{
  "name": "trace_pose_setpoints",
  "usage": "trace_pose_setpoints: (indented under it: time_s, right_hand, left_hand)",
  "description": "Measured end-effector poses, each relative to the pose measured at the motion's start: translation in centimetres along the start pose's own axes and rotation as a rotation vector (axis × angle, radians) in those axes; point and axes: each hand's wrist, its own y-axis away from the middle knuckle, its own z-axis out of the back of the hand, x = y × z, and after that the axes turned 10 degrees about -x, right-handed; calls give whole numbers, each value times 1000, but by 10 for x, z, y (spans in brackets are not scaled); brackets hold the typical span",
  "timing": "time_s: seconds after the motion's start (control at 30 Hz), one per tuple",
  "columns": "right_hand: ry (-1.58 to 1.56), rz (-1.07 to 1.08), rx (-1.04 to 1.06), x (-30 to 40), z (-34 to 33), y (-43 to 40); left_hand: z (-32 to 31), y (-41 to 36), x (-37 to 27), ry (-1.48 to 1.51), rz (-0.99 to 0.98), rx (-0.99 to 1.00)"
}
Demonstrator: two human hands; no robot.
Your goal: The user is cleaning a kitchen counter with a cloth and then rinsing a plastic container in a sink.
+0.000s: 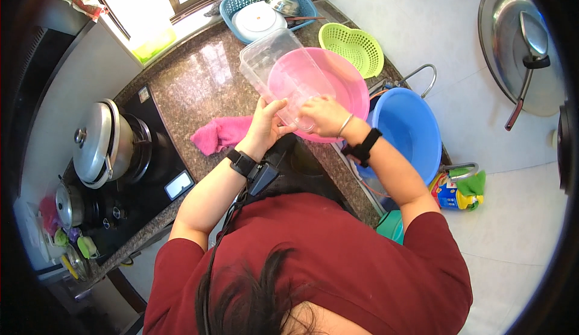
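My left hand (266,124) grips the near end of a clear rectangular plastic container (267,54), with the thumb on its rim. The container is tilted and held over a round pink plastic basin (355,93). My right hand (326,115) reaches to the container's near end, its fingers curled and bunched; whether anything small is inside them is hidden. A pink cloth (221,133) lies crumpled on the granite counter, left of the basin and close to my left wrist.
A blue basin (407,126) stands on the right by a curved metal faucet (423,70). Behind are a green heart-shaped colander (350,47) and a blue basket (235,7) holding dishes. On the left, a large lidded pot (97,142) sits on the stove; a phone (179,185) lies at its edge.
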Motion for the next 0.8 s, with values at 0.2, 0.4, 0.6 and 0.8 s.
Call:
trace_pose_setpoints:
  time_s: [0.2, 0.4, 0.6, 0.8]
  right_hand:
    - [191, -25, 55, -25, -5, -1]
    - [-97, -52, 81, 3, -3, -10]
    - [-235, -10, 124, 3, -2, -6]
    - [-94, -65, 98, 2, 11, -3]
  left_hand:
    - [0, -9, 4, -12, -10, 62]
    - [3, -17, 8, 5, -11, 39]
    - [-1, -16, 4, -8, 27, 64]
    - [-6, -18, 6, -5, 29, 80]
